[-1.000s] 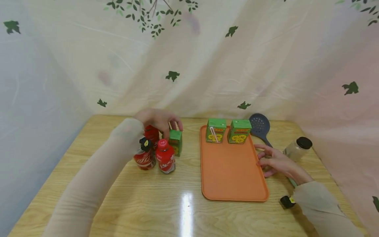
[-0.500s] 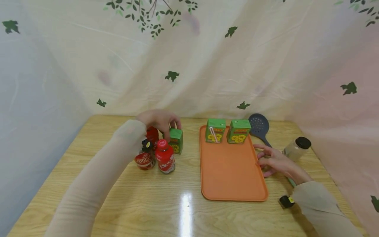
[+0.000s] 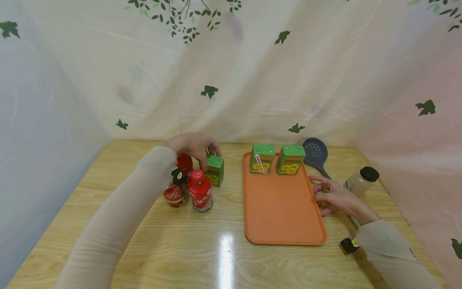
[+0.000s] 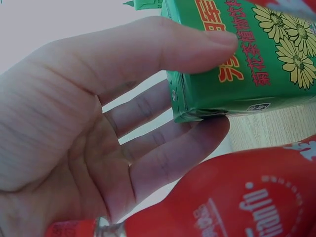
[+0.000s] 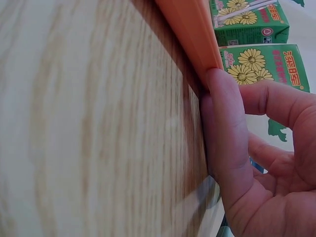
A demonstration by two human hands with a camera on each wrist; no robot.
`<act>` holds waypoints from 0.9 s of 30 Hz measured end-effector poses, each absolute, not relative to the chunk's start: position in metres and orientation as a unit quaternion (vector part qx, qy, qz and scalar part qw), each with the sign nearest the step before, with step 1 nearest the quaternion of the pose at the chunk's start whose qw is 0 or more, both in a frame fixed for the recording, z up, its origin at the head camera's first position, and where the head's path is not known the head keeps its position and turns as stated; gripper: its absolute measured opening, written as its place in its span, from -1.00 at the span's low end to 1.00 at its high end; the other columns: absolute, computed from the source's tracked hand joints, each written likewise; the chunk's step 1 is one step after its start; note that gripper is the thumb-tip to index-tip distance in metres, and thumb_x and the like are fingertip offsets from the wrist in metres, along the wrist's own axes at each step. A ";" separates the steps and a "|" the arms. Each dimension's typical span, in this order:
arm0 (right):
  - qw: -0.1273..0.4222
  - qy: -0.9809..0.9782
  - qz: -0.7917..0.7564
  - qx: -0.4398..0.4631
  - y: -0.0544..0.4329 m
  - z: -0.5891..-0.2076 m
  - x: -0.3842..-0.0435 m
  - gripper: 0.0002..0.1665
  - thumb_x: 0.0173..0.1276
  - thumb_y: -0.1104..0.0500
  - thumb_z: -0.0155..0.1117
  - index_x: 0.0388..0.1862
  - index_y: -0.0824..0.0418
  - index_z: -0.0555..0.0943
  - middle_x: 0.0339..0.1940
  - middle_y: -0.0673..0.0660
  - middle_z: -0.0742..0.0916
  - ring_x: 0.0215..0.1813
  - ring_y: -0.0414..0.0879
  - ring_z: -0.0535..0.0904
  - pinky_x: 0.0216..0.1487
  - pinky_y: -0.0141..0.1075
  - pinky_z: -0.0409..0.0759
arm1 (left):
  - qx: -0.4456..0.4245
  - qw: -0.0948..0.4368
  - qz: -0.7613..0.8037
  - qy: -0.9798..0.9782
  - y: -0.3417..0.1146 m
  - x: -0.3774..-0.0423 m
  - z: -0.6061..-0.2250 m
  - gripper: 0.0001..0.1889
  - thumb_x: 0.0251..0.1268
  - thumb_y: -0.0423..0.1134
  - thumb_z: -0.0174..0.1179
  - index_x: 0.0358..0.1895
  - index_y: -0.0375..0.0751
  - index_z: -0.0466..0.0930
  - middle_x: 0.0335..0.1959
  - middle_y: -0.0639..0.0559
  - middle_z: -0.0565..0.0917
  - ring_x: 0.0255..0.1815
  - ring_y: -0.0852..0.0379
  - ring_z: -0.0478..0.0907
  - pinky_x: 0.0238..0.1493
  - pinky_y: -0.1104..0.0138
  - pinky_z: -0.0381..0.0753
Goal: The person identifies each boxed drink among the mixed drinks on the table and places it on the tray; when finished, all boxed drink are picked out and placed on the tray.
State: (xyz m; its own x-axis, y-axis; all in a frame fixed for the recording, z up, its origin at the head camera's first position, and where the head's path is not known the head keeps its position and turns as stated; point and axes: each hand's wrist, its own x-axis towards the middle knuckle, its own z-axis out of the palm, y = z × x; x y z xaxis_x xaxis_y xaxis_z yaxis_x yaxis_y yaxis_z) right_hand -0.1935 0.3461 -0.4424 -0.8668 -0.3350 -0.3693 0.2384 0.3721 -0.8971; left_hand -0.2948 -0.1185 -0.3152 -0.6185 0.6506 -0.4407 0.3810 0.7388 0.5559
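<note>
My left hand (image 3: pixel 195 146) pinches a green drink carton (image 3: pixel 216 170) printed with yellow flowers. In the left wrist view the thumb lies on the carton's front (image 4: pixel 256 54), and other fingers are behind and below it. Close by stand a red bottle (image 3: pixel 201 192), a red can (image 3: pixel 176 196) and another red container (image 3: pixel 184 163), partly hidden by the hand and wrist. My right hand (image 3: pixel 335 196) touches the right rim of an orange tray (image 3: pixel 281 208), its fingers loosely bent and spread. Upright at the tray's far end are two matching cartons, one with a straw (image 3: pixel 262 159) and one without (image 3: pixel 290 160).
Behind the tray's right corner lies a dark slotted skimmer (image 3: pixel 316 154), its handle running toward my right hand. A clear jar with a black lid (image 3: pixel 369 175) stands to the right of that hand. The wooden table (image 3: pixel 173 249) ends at a patterned cloth backdrop (image 3: pixel 252 100).
The carton at my left hand has shifted slightly to the right and away from me, out from behind the red bottle. My right hand and the tray look unchanged.
</note>
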 end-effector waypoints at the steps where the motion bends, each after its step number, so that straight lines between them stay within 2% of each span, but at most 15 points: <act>1: 0.256 0.788 -0.560 -0.031 0.346 -0.442 -0.193 -0.03 0.41 0.33 0.24 0.65 0.25 -0.04 0.05 0.36 0.42 -0.17 0.05 0.67 -0.37 0.06 0.74 | 0.292 0.322 0.210 0.876 -0.119 -0.295 -0.315 -0.43 0.00 -0.52 0.47 0.17 -0.25 0.61 0.09 -0.17 0.64 0.09 -0.06 0.58 0.08 0.19 0.63; 8: 0.256 0.786 -0.562 -0.033 0.344 -0.442 -0.193 -0.02 0.42 0.32 0.24 0.66 0.26 -0.06 0.04 0.35 0.43 -0.17 0.04 0.67 -0.38 0.04 0.74 | 0.293 0.317 0.212 0.876 -0.120 -0.293 -0.314 -0.47 -0.02 -0.52 0.49 0.11 -0.26 0.64 0.07 -0.09 0.68 0.14 -0.04 0.56 0.12 0.20 0.61; 14: 0.259 0.783 -0.566 -0.029 0.344 -0.442 -0.192 -0.02 0.43 0.32 0.25 0.66 0.25 -0.07 0.05 0.34 0.43 -0.17 0.01 0.65 -0.36 0.04 0.74 | 0.292 0.305 0.221 0.879 -0.119 -0.295 -0.315 -0.52 -0.04 -0.51 0.47 0.05 -0.27 0.65 0.01 -0.06 0.70 0.07 0.00 0.60 0.09 0.21 0.63; 22: 0.261 0.785 -0.560 -0.027 0.343 -0.440 -0.192 0.00 0.41 0.32 0.26 0.66 0.25 -0.07 0.05 0.35 0.43 -0.17 0.04 0.67 -0.36 0.04 0.74 | 0.296 0.210 0.269 0.892 -0.117 -0.296 -0.290 -0.51 -0.04 -0.43 0.44 0.07 -0.32 0.65 -0.01 -0.08 0.71 0.03 0.00 0.63 0.08 0.22 0.63; 27: 0.262 0.786 -0.559 -0.029 0.343 -0.440 -0.192 -0.01 0.42 0.31 0.26 0.66 0.25 -0.07 0.05 0.34 0.43 -0.18 0.03 0.67 -0.38 0.02 0.74 | 0.302 0.156 0.349 0.873 -0.116 -0.289 -0.261 -0.55 -0.02 -0.44 0.41 0.05 -0.32 0.68 -0.09 -0.08 0.75 -0.09 0.02 0.68 -0.07 0.23 0.69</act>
State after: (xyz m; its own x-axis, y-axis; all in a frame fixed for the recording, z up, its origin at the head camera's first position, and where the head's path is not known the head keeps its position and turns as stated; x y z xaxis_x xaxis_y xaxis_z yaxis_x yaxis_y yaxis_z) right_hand -0.1915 0.3429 -0.4399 -0.8607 -0.3387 -0.3801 0.2483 0.3726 -0.8942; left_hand -0.2888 -0.1158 -0.2612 -0.7686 0.6368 -0.0617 0.4192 0.5740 0.7034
